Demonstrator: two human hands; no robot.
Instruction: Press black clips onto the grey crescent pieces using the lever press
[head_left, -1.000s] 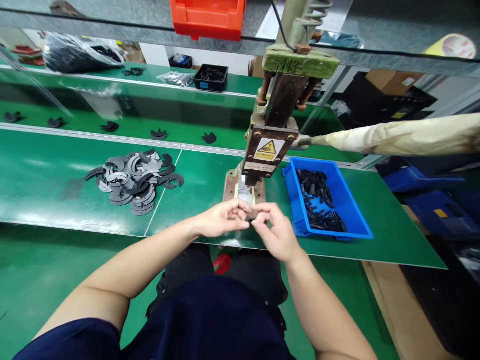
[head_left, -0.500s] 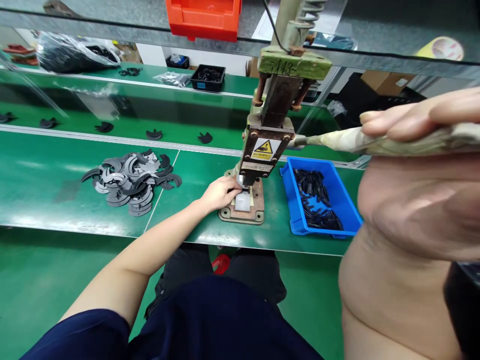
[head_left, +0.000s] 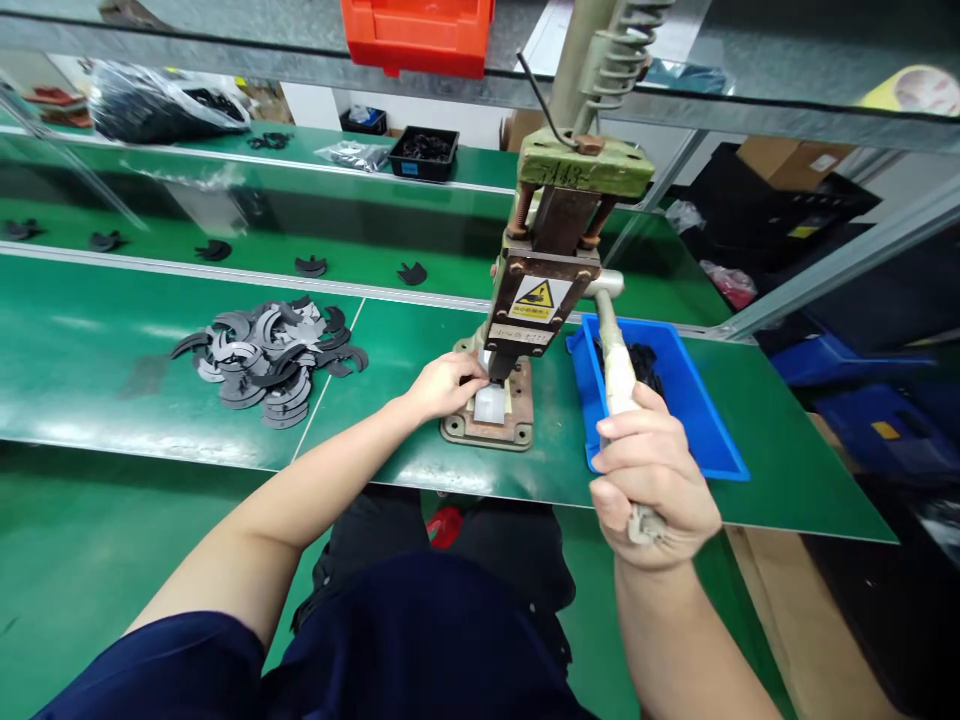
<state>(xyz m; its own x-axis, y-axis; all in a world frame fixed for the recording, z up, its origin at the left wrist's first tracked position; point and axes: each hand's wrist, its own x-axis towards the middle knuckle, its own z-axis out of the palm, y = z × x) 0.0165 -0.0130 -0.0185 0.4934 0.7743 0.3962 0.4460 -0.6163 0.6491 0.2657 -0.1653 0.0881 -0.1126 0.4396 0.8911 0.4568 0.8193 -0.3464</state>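
A green hand press (head_left: 551, 255) stands on a rusty base plate (head_left: 487, 425) in the middle of the green bench. My left hand (head_left: 444, 385) rests at the plate, its fingertips pinching a small part under the ram; the part is mostly hidden. My right hand (head_left: 651, 470) is closed around the cloth-wrapped press lever (head_left: 616, 365), which is pulled down toward me. Under the lever sits a blue bin (head_left: 697, 420) with small black parts inside.
A heap of grey and black crescent-shaped pieces (head_left: 270, 355) lies left of the press. Single black pieces (head_left: 310, 266) ride on the conveyor belt behind. An orange bin (head_left: 416, 35) sits on the shelf above, and a black tray (head_left: 424, 152) stands farther back.
Both hands were together in front of the press. The left hand went to the die; the right hand took the raised lever and swung it down toward me.
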